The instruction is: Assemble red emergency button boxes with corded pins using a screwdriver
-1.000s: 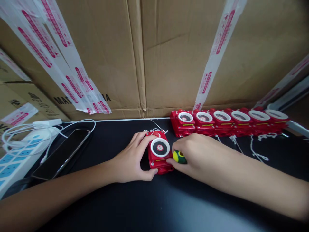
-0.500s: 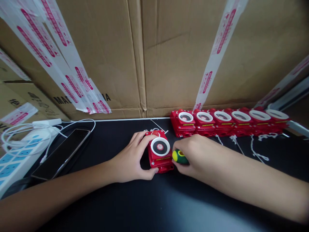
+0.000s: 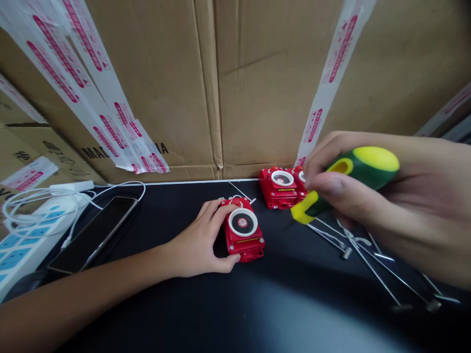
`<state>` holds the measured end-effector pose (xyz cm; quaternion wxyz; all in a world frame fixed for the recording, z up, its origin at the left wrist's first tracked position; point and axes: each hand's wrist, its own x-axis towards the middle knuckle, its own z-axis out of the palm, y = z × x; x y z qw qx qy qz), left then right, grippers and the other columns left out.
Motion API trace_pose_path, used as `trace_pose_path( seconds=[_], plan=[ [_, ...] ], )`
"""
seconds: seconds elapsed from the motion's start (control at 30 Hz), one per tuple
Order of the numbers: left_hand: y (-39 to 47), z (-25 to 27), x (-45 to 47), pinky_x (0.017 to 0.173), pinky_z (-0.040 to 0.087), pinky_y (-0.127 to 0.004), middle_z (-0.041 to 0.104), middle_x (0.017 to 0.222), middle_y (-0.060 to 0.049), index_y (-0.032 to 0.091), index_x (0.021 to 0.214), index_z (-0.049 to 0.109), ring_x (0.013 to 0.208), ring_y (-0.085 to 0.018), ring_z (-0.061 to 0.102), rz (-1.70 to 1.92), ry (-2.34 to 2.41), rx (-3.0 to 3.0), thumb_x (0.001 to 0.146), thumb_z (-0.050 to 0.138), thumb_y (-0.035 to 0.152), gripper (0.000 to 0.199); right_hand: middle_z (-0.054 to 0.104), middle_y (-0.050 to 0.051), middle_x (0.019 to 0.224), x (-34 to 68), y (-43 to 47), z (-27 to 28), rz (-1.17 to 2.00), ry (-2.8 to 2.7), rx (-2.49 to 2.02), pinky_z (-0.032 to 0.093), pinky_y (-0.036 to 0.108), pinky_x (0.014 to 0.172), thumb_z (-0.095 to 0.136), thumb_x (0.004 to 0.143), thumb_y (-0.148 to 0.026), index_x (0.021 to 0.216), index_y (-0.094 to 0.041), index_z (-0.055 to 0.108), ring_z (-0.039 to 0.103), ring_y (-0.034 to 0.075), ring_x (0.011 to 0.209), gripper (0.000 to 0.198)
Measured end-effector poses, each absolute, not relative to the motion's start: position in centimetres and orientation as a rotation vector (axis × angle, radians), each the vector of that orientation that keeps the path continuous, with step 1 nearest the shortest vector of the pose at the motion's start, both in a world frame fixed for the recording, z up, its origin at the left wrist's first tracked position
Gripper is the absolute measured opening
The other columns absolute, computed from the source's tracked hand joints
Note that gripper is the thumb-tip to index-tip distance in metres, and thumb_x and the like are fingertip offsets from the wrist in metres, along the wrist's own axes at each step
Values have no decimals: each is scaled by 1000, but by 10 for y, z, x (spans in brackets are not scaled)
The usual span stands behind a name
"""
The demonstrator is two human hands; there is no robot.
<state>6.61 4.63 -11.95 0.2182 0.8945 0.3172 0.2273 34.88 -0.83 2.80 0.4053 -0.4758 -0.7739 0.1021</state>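
My left hand (image 3: pixel 206 240) grips the left side of a red box-shaped device (image 3: pixel 246 240) lying on the black table. A white ring surrounds the round dark window on its face, and screws show at its corners. Up in the air to the right, my right hand (image 3: pixel 368 196) is closed around a screwdriver (image 3: pixel 346 179) with a green and yellow handle. The tool points down and left, apart from the device; its shaft is dark and blurred. Behind the device lies a thin metal rod (image 3: pixel 241 190).
More red devices (image 3: pixel 278 193) stand in a row at the back, mostly hidden by my right hand. Small metal hammers (image 3: pixel 382 279) with white cords lie at right. A phone (image 3: pixel 93 235), a power strip (image 3: pixel 29 240) and white cables are at left. Taped cardboard (image 3: pixel 253 88) rises behind.
My right hand has lifted the screwdriver up and to the right, away from the red device. The left hand keeps its hold, and several hammers have come into sight.
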Motion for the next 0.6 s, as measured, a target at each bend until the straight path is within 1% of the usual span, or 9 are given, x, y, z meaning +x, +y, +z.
trace_pose_path(
  seconds=[0.07,0.1,0.17,0.23,0.33,0.5,0.6],
  plan=[
    [46,-120,66,127,37,-70,42,159,-17,30,159,32,150,-42,40,637,871,2481,80,87,35,96,56,-4,56,343,-7,25,332,-1964,-1189,31,31,45,76,97,-63,83,-27,73,44,13,48,38],
    [46,-120,66,127,37,-70,41,160,-17,30,159,32,150,-43,40,639,868,2485,80,87,35,97,55,-4,55,340,-6,24,389,-1964,-1185,31,31,45,75,97,-64,82,-26,72,44,13,48,41],
    [47,-122,65,128,37,-69,41,161,-17,30,160,30,151,-42,39,637,868,2493,81,88,35,98,57,-4,57,335,-3,20,495,-1958,-1191,34,30,45,73,97,-66,80,-25,70,47,13,50,45],
    [47,-123,64,128,38,-67,40,161,-16,31,161,30,151,-42,39,633,871,2496,81,88,36,99,58,-3,59,333,0,15,546,-1959,-1193,35,30,47,72,98,-65,81,-24,70,49,13,51,44],
    [48,-124,64,128,38,-67,42,161,-16,31,161,31,151,-42,41,633,879,2493,80,89,38,100,60,-4,58,332,5,9,568,-1958,-1197,36,30,48,75,98,-61,85,-23,71,51,13,50,40],
    [47,-124,65,129,37,-66,41,161,-17,29,162,30,152,-41,39,624,880,2499,81,89,39,101,61,-5,52,333,8,5,584,-1941,-1220,35,29,45,79,93,-63,86,-24,73,51,13,46,40],
    [47,-123,65,130,36,-67,40,161,-17,28,162,30,152,-42,38,612,894,2502,81,88,39,101,62,-5,51,333,9,5,604,-1948,-1232,35,28,44,79,93,-63,85,-23,72,53,12,45,41]
  ],
)
